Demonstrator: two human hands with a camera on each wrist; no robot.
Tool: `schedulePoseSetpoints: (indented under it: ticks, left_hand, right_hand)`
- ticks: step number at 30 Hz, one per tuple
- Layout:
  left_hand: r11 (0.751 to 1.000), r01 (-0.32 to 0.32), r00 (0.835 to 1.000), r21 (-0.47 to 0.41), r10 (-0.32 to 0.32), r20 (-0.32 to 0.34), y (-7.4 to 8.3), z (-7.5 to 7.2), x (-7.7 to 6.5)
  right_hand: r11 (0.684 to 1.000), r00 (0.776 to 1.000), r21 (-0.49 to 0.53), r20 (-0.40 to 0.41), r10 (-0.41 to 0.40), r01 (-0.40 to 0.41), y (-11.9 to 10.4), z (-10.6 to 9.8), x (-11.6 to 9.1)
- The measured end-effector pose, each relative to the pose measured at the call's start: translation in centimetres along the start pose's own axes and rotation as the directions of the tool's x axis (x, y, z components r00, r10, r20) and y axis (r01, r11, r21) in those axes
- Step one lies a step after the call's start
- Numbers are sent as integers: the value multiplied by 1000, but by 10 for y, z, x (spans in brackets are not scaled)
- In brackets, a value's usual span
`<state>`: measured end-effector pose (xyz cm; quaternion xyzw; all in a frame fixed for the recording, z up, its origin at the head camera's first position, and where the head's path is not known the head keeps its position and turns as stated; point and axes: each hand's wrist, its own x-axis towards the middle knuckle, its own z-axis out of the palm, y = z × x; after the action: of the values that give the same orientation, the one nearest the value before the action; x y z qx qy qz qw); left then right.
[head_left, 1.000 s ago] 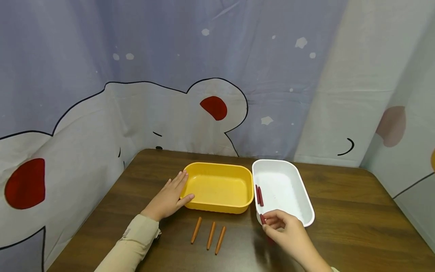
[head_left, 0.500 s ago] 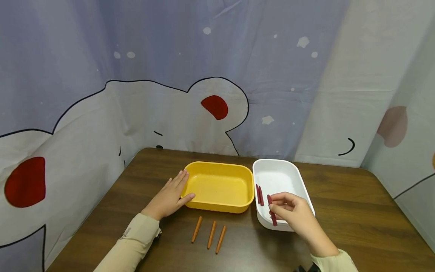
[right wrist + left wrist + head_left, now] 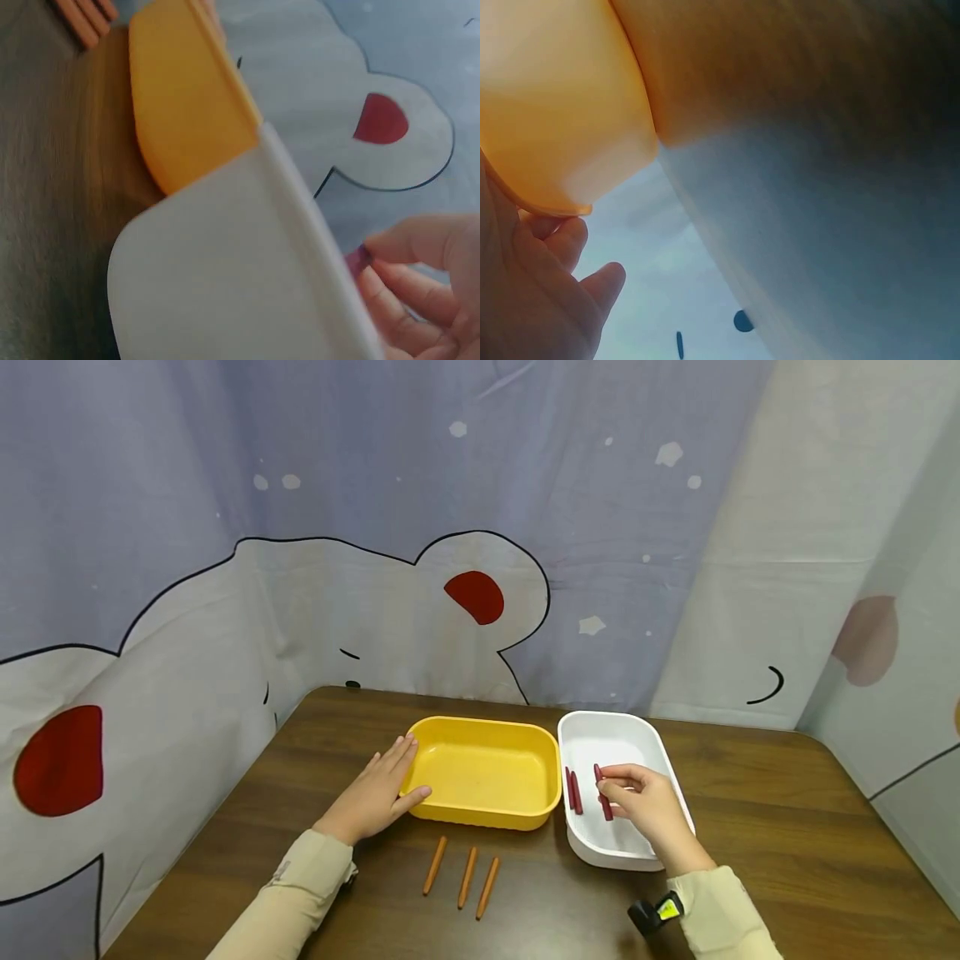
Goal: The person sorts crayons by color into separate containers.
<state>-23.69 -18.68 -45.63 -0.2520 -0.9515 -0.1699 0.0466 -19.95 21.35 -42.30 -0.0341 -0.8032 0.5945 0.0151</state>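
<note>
My right hand (image 3: 651, 806) pinches a dark red crayon (image 3: 606, 807) between thumb and fingers, over the inside of the white tray (image 3: 611, 739). Along that tray's left side lie two more dark red crayons (image 3: 577, 793). In the right wrist view only one end of the held crayon (image 3: 358, 259) shows; the tray wall (image 3: 225, 262) hides the rest. My left hand (image 3: 375, 793) rests with extended fingers on the left rim of the yellow tray (image 3: 483, 768). The left wrist view has its fingers (image 3: 568, 240) at the rim of this tray.
Three orange-brown crayons (image 3: 465, 878) lie side by side on the wooden table (image 3: 772, 827), in front of the yellow tray. Both trays stand next to each other. A printed curtain (image 3: 360, 610) hangs behind the table's back edge.
My right hand has carried the dark red crayon from the white tray's front edge forward over its inside. The left hand stays on the yellow tray.
</note>
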Motion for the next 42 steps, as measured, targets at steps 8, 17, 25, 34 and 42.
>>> schedulePoseSetpoints:
  ticks: [8, 17, 25, 34, 42]
  left_hand:
    - [1000, 2, 1000, 0, -2, -3, 1, 0, 0]
    - [1000, 2, 1000, 0, -2, -6, 0, 0, 0]
    - [1000, 0, 1000, 2, 0, -7, 1, 1, 0]
    - [1000, -3, 1000, 3, 3, -12, 2, -1, -1]
    - [1000, -4, 1000, 6, 4, -13, 4, -2, -1]
  right_hand:
    - [985, 997, -172, -74, 15, -28, 5, 3, 16]
    - [974, 992, -226, -123, -6, -22, 8, 5, 26]
    - [970, 992, -243, -126, -23, -9, 10, 5, 21]
    - [954, 992, -291, -78, -101, 74, -1, 6, 6]
    - [914, 968, -350, -64, -241, 205, -13, 15, -17]
